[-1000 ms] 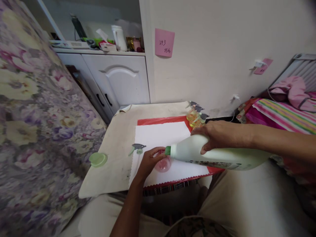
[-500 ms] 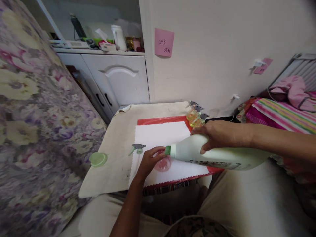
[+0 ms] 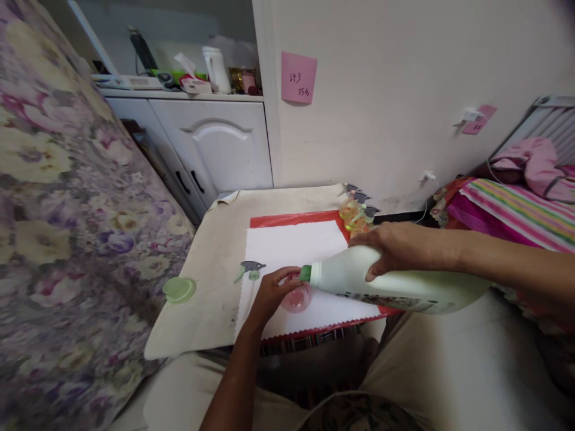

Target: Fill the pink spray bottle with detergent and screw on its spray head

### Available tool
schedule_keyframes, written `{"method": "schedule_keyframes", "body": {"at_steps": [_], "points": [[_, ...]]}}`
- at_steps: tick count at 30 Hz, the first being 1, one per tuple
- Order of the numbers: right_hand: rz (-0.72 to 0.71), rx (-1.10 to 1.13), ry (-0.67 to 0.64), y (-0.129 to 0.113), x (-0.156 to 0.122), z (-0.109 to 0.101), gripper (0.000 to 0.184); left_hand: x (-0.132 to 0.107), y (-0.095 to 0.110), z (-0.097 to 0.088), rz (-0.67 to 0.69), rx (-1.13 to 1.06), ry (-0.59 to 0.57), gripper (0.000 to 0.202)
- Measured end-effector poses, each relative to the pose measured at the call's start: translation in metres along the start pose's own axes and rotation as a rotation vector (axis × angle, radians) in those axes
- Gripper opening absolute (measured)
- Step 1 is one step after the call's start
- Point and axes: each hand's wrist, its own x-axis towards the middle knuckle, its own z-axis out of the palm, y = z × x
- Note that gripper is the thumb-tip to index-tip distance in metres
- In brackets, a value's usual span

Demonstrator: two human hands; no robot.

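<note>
**Holding pale green jug (image 3: 395, 287) in right hand (image 3: 395, 246), pink bottle (image 3: 296, 300) in left hand (image 3: 271, 292)**

Calling 12 o'clock straight ahead.

Closed on pale green jug with right hand, thumb wrapped over the near side; can't see most of the fingers behind it. Tipped near horizontal, with green spout (image 3: 305, 273) at about 8 o'clock from right hand and the base end at 4. Can't tell if anything is flowing.

Curled part-closed around the top of pink bottle with left hand, fingertips right by green spout; can't tell if touching it. Got pink bottle at 3 o'clock from the middle of left hand, over white sheet (image 3: 291, 242), just under green spout. Can't tell if standing or lifted slightly.

Clocking the rest from pink bottle:
- At 10, near: loose spray head (image 3: 253, 267), across the 9 o'clock edge of white sheet.
- At 9, farther out: green cap (image 3: 178, 290), on cream cloth (image 3: 209, 257).
- At 1, just past right hand: clustered yellowish spray bottles (image 3: 353, 214), grey heads fitted.
- At 12, well apart: pink note (image 3: 299, 78), handwritten.
- At 11: white cabinet (image 3: 220, 143).
- At 10, well apart: floral curtain (image 3: 67, 209).
- At 2, well apart: striped cloth (image 3: 525, 209).
</note>
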Motion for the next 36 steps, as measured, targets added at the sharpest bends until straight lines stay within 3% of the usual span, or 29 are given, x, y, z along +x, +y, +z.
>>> {"method": "schedule_keyframes", "body": {"at_steps": [18,25,29,36], "points": [[0.011,0.266,0.114,0.026,-0.012,0.056,0.052,0.0,-0.003,0.003,-0.016,-0.043,0.031,0.03],[0.023,0.509,0.211,0.037,-0.019,0.078,0.051,-0.001,0.003,0.005,-0.01,-0.01,0.035,0.031],[0.022,0.651,0.282,0.044,-0.025,0.086,0.061,-0.004,0.007,0.004,-0.005,0.036,0.01,0.034],[-0.027,0.728,0.348,0.048,-0.036,0.09,0.059,-0.003,0.014,0.003,-0.002,0.101,0.02,0.033]]}}
